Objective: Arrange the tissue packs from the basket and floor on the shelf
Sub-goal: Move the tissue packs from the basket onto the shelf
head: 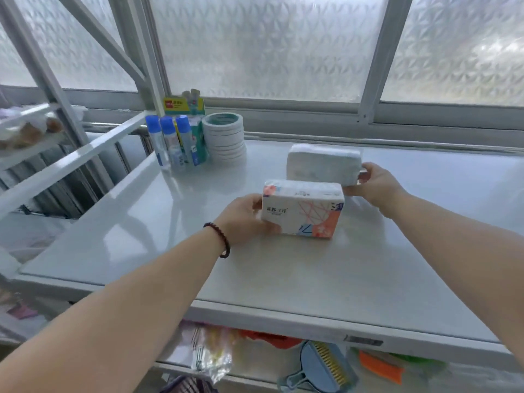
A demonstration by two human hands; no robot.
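The left hand (246,217) grips a colorful pack (302,211) on the shelf (141,236). The right hand (374,184), stretched past it, grips a white pack (323,165).

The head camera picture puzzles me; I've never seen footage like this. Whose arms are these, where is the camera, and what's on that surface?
No machine here: a person wears one camera on the head, looking down at their own bare arms. The left hand holds a patterned tissue pack; the right hand grips a plain white tissue pack behind it. Both packs sit on a white shelf. At its back left stand blue-capped glue bottles and a stack of tape rolls.
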